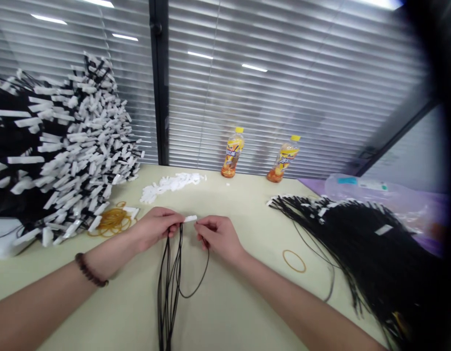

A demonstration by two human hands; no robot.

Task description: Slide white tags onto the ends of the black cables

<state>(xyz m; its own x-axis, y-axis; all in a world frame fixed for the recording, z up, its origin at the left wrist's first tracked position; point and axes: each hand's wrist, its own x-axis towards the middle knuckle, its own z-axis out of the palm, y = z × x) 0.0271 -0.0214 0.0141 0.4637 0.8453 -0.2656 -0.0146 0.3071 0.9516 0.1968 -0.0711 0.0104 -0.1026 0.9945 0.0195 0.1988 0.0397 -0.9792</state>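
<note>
My left hand [160,225] is closed on a small bundle of thin black cables [169,287], which hang in long loops toward the table's front edge. A small white sleeve-like piece [190,219] sticks out from its fingertips toward the right. Facing it, my right hand [218,237] pinches one thin black cable [200,280] near its end; this cable curves down and back to the bundle. Fingers hide the exact tip. Behind my hands lies a pile of small white pieces [170,184] like the one at my left fingertips.
A tall stack of black cables with white ends [90,141] fills the left, with yellow rubber bands [114,220] beside it. More black cables [371,248] spread on the right, near a single rubber band [294,261]. Two drink bottles [233,153] [283,160] stand by the blinds.
</note>
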